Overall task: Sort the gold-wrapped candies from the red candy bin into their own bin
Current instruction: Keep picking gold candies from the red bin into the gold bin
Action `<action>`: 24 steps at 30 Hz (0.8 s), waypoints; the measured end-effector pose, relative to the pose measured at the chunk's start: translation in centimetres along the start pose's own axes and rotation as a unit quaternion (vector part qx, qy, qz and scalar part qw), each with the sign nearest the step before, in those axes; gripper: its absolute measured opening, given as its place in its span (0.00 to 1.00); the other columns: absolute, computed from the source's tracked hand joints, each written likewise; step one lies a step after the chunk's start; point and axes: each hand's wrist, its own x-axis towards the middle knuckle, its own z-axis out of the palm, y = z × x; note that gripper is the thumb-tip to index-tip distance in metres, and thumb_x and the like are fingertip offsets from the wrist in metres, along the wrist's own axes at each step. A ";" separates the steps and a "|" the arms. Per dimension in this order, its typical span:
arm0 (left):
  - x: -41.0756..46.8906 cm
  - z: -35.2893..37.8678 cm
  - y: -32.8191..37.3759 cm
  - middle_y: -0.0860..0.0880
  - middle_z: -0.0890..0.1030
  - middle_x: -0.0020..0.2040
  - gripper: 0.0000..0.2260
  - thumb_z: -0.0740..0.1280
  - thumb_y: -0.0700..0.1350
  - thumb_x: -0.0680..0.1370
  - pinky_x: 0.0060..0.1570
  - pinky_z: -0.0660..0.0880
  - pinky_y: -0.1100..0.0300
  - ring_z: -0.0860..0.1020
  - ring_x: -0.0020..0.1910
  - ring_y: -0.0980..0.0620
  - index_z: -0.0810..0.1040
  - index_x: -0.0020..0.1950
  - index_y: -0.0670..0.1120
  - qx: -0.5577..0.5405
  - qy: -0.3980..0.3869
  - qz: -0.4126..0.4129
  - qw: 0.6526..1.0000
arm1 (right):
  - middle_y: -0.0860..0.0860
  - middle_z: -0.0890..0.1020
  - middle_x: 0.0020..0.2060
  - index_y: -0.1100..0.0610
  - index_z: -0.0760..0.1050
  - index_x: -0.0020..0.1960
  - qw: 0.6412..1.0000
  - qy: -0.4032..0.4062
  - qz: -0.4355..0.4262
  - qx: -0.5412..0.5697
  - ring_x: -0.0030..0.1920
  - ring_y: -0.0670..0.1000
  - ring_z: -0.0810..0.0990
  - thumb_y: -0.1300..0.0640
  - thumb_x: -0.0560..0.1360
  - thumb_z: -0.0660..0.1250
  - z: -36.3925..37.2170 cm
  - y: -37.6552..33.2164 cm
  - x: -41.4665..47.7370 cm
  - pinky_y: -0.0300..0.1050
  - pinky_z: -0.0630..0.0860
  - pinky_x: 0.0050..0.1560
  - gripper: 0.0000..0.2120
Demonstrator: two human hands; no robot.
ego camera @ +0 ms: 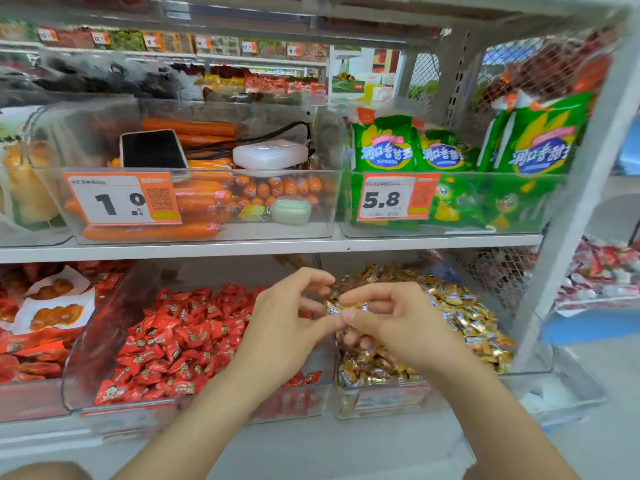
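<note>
The right hand (391, 320) pinches a small gold-wrapped candy (341, 307) between thumb and index finger; its shiny foil carries a blue-white label. The left hand (280, 317) is just beside it with fingers curled and thumb at the candy, but I cannot tell if it grips. Both hands hang over the border between the red candy bin (104, 341) on the left and the gold candy bin (381, 400) on the right.

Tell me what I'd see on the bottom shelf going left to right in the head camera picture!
First orange snack packets → red candy bin → gold candy bin → red-and-white packets on the next rack.
</note>
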 end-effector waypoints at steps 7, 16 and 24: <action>0.6 3.9 -0.8 0.60 0.75 0.55 0.16 0.73 0.43 0.77 0.59 0.71 0.62 0.75 0.56 0.61 0.78 0.61 0.58 0.183 -0.013 0.068 0.981 | 0.33 0.76 0.36 0.48 0.85 0.51 0.911 0.206 -0.082 -0.349 0.35 0.43 0.77 0.58 0.80 0.70 -5.9 4.3 2.1 0.46 0.76 0.46 0.07; -2.2 -5.0 -5.1 0.58 0.74 0.53 0.04 0.64 0.53 0.81 0.55 0.70 0.48 0.73 0.58 0.46 0.78 0.50 0.59 0.397 -0.018 -0.104 0.912 | 0.44 0.85 0.54 0.48 0.84 0.60 0.918 0.091 -0.200 -0.331 0.53 0.44 0.82 0.61 0.80 0.65 0.1 2.0 1.0 0.43 0.77 0.59 0.14; -4.7 -11.2 -7.9 0.44 0.54 0.80 0.44 0.61 0.79 0.70 0.71 0.66 0.35 0.54 0.78 0.32 0.56 0.81 0.61 0.423 -0.145 -0.359 0.819 | 0.59 0.82 0.54 0.55 0.80 0.56 0.839 -0.218 -0.070 -0.494 0.55 0.63 0.81 0.66 0.76 0.61 12.3 1.7 2.7 0.51 0.77 0.49 0.14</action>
